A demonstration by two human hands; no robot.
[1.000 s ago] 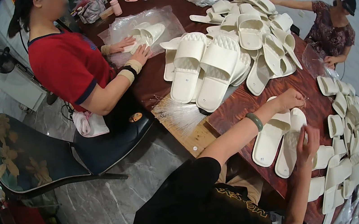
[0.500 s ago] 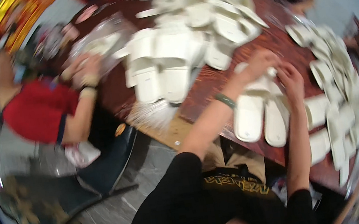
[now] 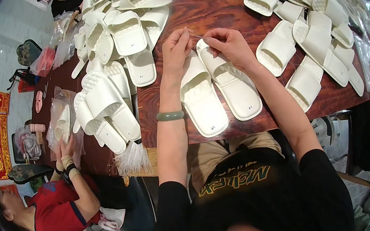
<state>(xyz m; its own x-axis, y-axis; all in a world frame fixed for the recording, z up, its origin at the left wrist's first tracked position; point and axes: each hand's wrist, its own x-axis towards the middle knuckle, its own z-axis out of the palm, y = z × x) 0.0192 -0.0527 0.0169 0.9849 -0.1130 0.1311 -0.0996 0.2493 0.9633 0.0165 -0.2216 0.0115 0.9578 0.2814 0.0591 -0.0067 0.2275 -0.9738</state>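
Observation:
A pair of white slippers (image 3: 205, 108) lies side by side on the wooden table in front of me, open toe ends pointing away. Beyond their far ends, my left hand (image 3: 178, 50) pinches one end of a thin clear strand (image 3: 195, 34). The other end is between the thumb and fingers of my right hand (image 3: 231, 47), which hangs over the far end of the right-hand slipper. Whether the strand runs through the slippers is hidden behind my fingers. A green bangle (image 3: 170, 116) circles my left wrist.
Heaped white slippers (image 3: 130, 34) lie to the left and more slippers (image 3: 319, 37) to the right. A bundle of clear strands (image 3: 133, 159) hangs at the table's near left edge. A co-worker in a red shirt (image 3: 58, 214) handles a bagged slipper (image 3: 63, 124).
My view has swung to the right and steadied, so the slippers and hands sit nearer the middle. My hands have moved slightly apart, with the strand now visible between them.

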